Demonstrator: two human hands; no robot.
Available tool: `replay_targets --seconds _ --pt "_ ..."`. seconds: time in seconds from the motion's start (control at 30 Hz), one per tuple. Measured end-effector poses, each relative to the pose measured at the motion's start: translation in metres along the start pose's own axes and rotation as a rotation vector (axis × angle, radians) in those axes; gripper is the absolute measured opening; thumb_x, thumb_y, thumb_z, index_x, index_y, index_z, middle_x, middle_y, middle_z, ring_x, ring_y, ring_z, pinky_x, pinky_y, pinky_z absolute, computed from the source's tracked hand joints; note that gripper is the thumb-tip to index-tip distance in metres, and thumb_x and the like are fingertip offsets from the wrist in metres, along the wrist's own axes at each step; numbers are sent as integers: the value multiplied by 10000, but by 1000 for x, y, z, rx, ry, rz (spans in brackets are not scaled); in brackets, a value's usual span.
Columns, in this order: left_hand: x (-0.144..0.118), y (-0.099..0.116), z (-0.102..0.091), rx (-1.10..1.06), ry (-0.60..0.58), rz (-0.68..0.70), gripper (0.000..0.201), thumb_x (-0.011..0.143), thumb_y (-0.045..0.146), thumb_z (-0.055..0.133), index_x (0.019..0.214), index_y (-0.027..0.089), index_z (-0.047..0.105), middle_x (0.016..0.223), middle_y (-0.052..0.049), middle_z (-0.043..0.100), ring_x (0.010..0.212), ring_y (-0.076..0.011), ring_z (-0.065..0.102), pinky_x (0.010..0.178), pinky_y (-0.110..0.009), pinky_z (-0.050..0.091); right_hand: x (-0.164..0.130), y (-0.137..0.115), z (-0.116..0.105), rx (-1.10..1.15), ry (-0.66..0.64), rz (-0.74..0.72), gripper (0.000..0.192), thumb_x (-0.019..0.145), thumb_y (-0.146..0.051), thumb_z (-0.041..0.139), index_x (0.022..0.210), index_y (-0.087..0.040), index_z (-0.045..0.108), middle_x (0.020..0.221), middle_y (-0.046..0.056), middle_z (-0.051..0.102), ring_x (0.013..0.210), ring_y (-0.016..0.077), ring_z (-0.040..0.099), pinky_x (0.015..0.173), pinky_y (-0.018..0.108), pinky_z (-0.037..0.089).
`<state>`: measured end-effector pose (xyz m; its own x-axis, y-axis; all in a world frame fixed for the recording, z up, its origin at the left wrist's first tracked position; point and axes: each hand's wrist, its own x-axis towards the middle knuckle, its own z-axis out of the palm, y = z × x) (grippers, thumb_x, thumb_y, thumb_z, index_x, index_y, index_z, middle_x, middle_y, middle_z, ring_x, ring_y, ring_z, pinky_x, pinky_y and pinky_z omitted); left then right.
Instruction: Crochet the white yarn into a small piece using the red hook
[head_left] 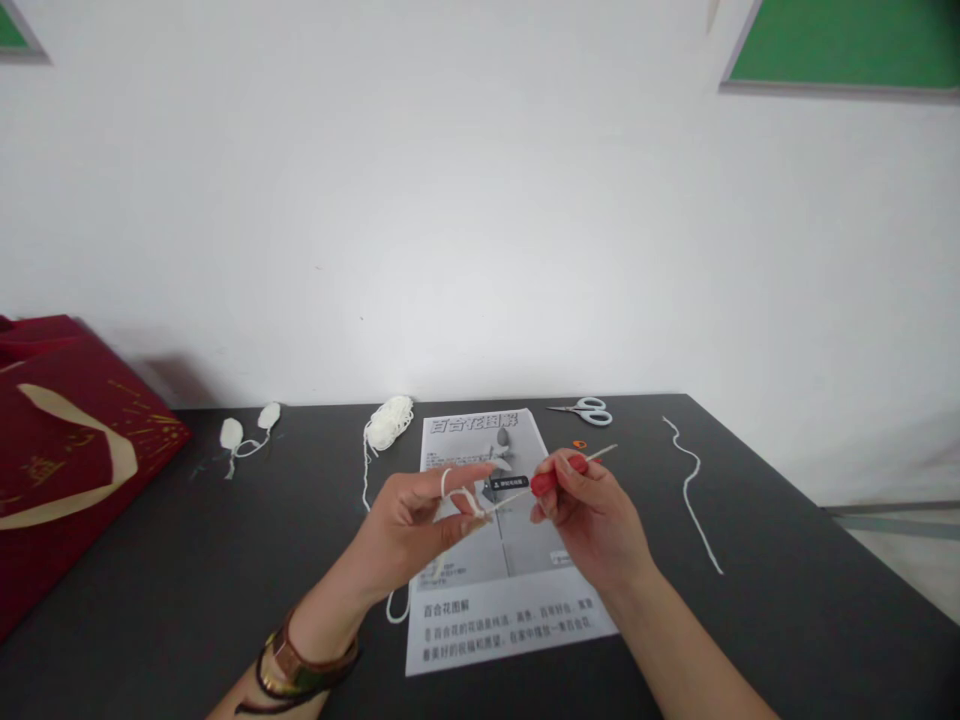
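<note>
My left hand pinches a small piece of white yarn between thumb and fingers, with a strand looped over the raised index finger. In my right hand is a crochet hook with a red handle, its thin shaft pointing left to the pinched yarn. Whether the tip sits inside a loop is too small to tell. Both hands are above a printed sheet with Chinese text and a flower picture. From a white yarn ball behind my left hand, a strand runs down toward that hand.
Two small white crocheted pieces lie at the back left, near a dark red gift bag. Scissors and a small orange ring lie behind my right hand. A loose white yarn length is on the right of the black table.
</note>
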<state>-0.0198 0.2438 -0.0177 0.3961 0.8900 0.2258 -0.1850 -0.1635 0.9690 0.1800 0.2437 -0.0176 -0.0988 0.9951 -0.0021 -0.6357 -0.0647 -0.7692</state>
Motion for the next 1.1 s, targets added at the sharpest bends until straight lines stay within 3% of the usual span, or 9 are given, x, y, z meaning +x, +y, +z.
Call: replay_targets --seconds 0.13,0.3,0.4,0.63,0.93,1.1 --pt "1 -8 9 118 104 136 351 777 147 672 1101 281 699 818 -12 598 782 -135 537 727 -261 440 2 10 2 106 33 145 194 689 -290 775 713 -110 708 513 -22 617 410 57 516 447 179 551" --pt "0 -12 17 68 244 10 343 774 218 687 1113 278 694 887 -33 638 897 -183 564 844 -321 443 -1 15 6 123 29 162 175 732 -276 748 769 -109 712 557 -12 643 446 63 557 479 176 576" --pt "0 -8 17 6 238 -45 376 768 225 696 1136 300 676 842 -18 632 880 -180 568 835 -329 452 -2 14 7 96 32 139 179 728 -287 751 756 -115 711 557 -10 646 449 70 564 485 183 582" --pt "3 3 11 92 200 42 375 753 184 710 1116 278 690 909 -23 627 802 -131 540 742 -251 454 2 13 3 50 36 112 189 730 -297 746 718 -114 702 543 -11 642 437 66 550 475 185 570" --pt "6 4 14 -312 337 -175 207 693 216 769 899 196 767 698 -22 713 673 -104 597 692 -224 458 4 15 2 43 34 127 202 701 -308 770 700 -120 695 535 -15 638 431 68 547 468 181 553" --pt "6 1 21 -396 355 -160 279 724 192 737 1003 195 738 766 -28 708 730 -127 601 708 -249 471 4 22 0 114 32 174 179 711 -282 764 720 -118 694 571 -10 656 445 69 557 471 185 562"
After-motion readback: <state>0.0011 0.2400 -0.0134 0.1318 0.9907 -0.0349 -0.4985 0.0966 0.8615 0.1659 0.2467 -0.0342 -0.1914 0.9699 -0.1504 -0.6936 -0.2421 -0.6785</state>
